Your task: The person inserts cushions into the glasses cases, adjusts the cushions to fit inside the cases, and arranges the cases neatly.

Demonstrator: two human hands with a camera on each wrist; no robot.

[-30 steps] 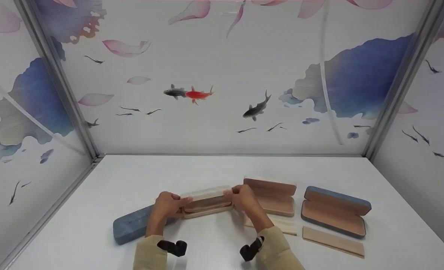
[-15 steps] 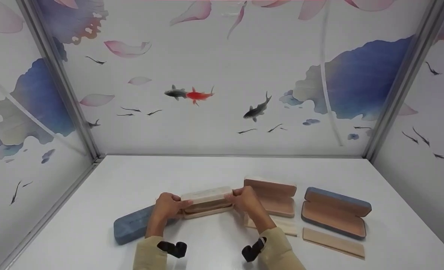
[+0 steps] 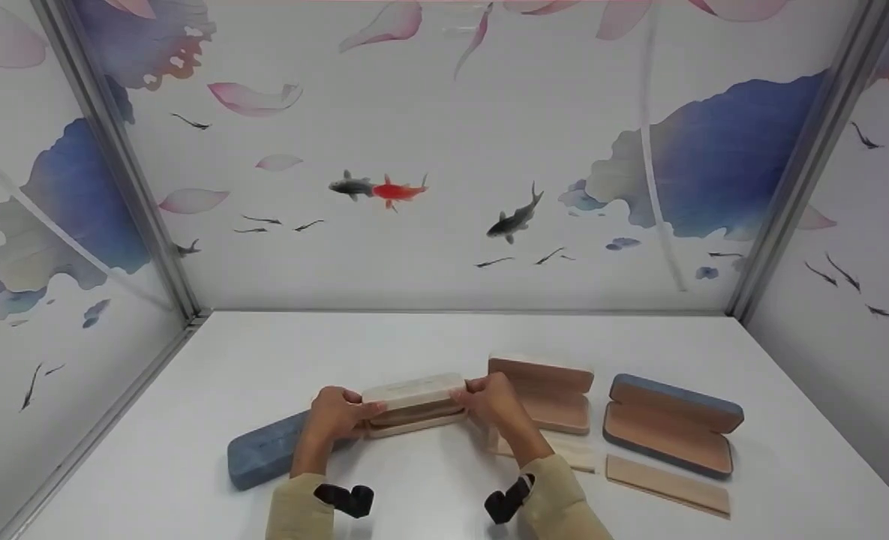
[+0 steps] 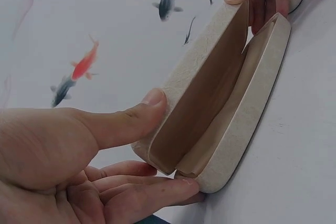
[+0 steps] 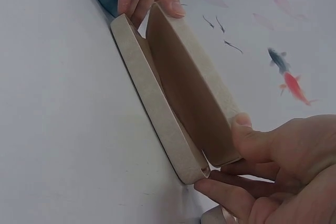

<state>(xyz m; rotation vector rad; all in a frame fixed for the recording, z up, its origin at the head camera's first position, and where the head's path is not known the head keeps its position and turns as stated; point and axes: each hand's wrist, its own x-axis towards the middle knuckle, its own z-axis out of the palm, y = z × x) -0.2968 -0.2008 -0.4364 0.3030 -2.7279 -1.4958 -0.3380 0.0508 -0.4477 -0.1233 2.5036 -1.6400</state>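
Observation:
A cream glasses case (image 3: 414, 390) with a brown lining sits mid-table, its lid partly raised. My left hand (image 3: 335, 412) holds its left end, with the thumb on the lid and the other fingers by the base, as the left wrist view shows. At the opposite end my right hand (image 3: 493, 401) grips the case likewise, its thumb (image 5: 242, 121) on the lid's edge. A folded brown cloth (image 4: 197, 153) seems to lie inside the base. Behind my left forearm is a closed blue glasses case (image 3: 268, 450), partly hidden.
Right of my hands stand an open cream case (image 3: 545, 401) and an open blue case (image 3: 673, 427), both lined in brown. Before them lie a pale folded cloth (image 3: 572, 452) and a tan folded cloth (image 3: 668, 484). Printed panels (image 3: 444, 262) wall the white table (image 3: 264, 337).
Compared with a second ago, the cream case's lid is tilted slightly lower. Both hands keep their hold and have hardly moved.

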